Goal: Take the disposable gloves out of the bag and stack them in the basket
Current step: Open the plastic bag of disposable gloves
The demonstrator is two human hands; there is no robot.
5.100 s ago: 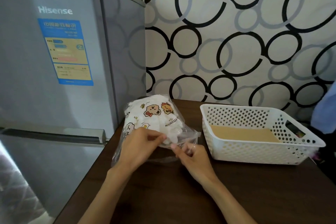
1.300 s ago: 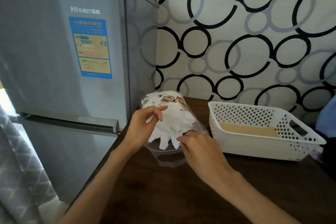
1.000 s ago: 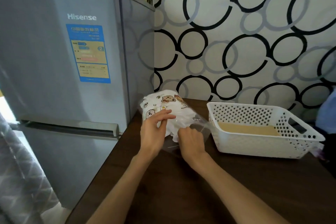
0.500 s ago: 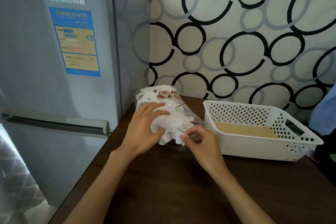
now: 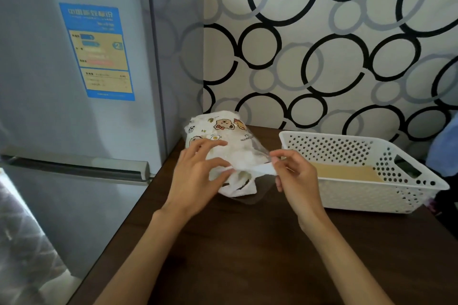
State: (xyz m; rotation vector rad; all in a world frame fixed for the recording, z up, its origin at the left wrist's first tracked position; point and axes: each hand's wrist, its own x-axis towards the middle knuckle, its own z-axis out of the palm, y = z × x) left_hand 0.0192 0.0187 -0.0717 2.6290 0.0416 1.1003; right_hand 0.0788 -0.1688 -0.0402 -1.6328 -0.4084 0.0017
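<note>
A home kitchen corner is suggested. A grey Hisense fridge [image 5: 74,106] is seen, with a dark wooden table [image 5: 247,255] beside it and ring-patterned wallpaper [image 5: 322,44] behind.

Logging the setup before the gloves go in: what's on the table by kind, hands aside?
Bags: 1, the printed bag of gloves, held by the left hand
Gloves drawn partway out: 1, the glove pinched by the right hand
Baskets: 1, the white basket
Total: 3
</note>
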